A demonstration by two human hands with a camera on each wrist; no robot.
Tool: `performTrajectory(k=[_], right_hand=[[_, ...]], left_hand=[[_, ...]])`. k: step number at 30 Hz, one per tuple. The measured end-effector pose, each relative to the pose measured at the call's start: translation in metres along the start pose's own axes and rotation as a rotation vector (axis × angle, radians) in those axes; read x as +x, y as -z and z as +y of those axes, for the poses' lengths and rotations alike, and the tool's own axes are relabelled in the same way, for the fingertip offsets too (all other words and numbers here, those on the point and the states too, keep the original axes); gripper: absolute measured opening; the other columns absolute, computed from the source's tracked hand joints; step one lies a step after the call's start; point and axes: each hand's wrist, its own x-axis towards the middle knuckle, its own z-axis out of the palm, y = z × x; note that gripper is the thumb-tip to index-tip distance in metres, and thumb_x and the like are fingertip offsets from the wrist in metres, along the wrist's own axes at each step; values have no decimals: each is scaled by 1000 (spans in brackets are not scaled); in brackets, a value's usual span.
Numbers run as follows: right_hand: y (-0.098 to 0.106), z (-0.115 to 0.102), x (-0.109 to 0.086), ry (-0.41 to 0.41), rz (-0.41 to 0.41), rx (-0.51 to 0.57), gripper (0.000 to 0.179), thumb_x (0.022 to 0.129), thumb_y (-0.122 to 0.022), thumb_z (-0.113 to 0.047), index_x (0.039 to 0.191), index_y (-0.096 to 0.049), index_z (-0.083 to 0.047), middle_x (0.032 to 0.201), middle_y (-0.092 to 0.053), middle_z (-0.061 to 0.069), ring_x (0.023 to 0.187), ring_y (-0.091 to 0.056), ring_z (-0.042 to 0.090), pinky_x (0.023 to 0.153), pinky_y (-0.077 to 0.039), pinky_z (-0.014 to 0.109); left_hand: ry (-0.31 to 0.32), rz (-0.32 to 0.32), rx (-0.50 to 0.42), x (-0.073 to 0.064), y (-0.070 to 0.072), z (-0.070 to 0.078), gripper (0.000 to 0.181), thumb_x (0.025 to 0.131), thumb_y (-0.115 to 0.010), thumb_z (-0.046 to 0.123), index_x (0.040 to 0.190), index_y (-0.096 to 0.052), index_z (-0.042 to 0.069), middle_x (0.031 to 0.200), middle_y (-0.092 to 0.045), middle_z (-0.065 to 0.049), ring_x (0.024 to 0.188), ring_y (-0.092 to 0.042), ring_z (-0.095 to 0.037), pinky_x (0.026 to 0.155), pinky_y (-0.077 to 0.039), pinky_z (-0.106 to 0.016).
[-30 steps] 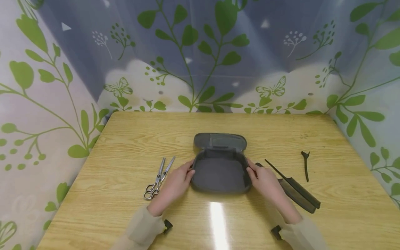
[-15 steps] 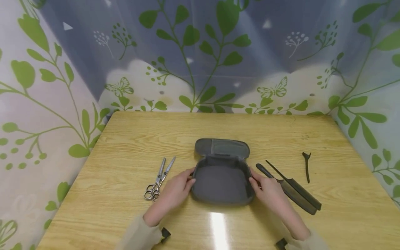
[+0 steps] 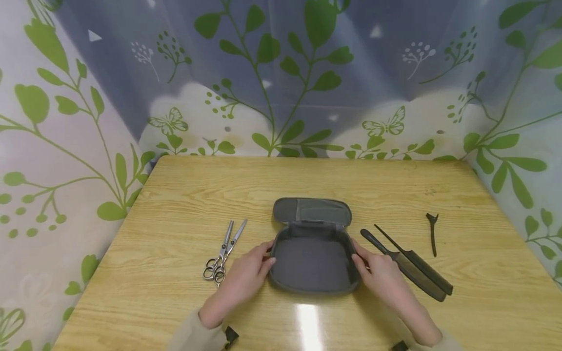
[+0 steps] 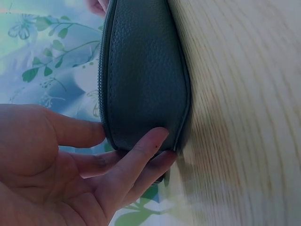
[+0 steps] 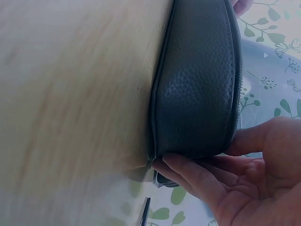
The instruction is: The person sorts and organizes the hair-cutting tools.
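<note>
“Scissors (image 3: 224, 247), two pairs, silver, lying together, points toward the back of the table (image 3: 189, 192). Hazard?”

“Being dragged askew. Their finger rings sit just beside the left hand (image 3: 247, 274); sliding that hand leftward could catch them.”

“Left hand, condition?”

“Gripping the left side of the case (image 3: 313, 265), thumb at the rim, fingers on the outer wall.”

“Case, one, dark, zip-edged. Location?”

“Middle of the table, between both hands, flap (image 3: 322, 210) laid open at the far side. Uneven lifting would tip it, and the hinged flap could swing inward. Whether the base sits fully flat is hard to tell from the wrist views.”

“Right hand (image 3: 381, 274)?”

“Matching hold on the right side, thumb at the rim, fingers outside.”

“Combs, two, black, slanting toward the near right.”

“The handled comb (image 3: 413, 273) ends just beside the right hand; a rightward push would shove it into the tail comb (image 3: 426, 269) alongside.”

“Clip (image 3: 432, 231), one, black, farthest right.”

“Well apart from the hands; little hazard.”

“Room and edges?”

“Left: bare wood from scissors to the slanting side edge. Middle: a broad stretch behind the flap, ending at the leaf-print backdrop (image 3: 246, 97); nearer, wood with a glare streak between the forearms, front edge out of view. Right: bare wood beyond the clip, then the side edge.”
</note>
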Motion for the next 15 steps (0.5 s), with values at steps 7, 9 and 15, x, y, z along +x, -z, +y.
performTrajectory(k=[7, 9, 15], right_hand=[[4, 2, -1, -16, -9, 34, 46, 103, -59, -15, 144, -52, 4, 92, -73, 23, 67, -71, 26, 53, -52, 28], [5, 3, -2, -20, -13, 53, 48, 103, -60, -17, 145, -51, 5, 117, -69, 29, 91, -74, 37, 64, -59, 35], [6, 6, 0, -7, -30, 61, 54, 104, -60, -26, 146, -48, 5, 130, -62, 28, 98, -73, 38, 72, -61, 43]], left_hand=[[-19, -34, -79, 3, 3, -11, 41, 103, -60, 17, 139, -56, -1, 130, -65, -21, 107, -70, -33, 89, -58, -46], [-29, -46, -113, 4, 5, -15, 40, 103, -60, 19, 138, -57, 0, 131, -65, -20, 106, -71, -32, 88, -58, -46], [2, -37, -104, 8, 18, -25, 37, 106, -56, 29, 135, -63, 8, 128, -69, -12, 108, -70, -31, 90, -57, -47]])
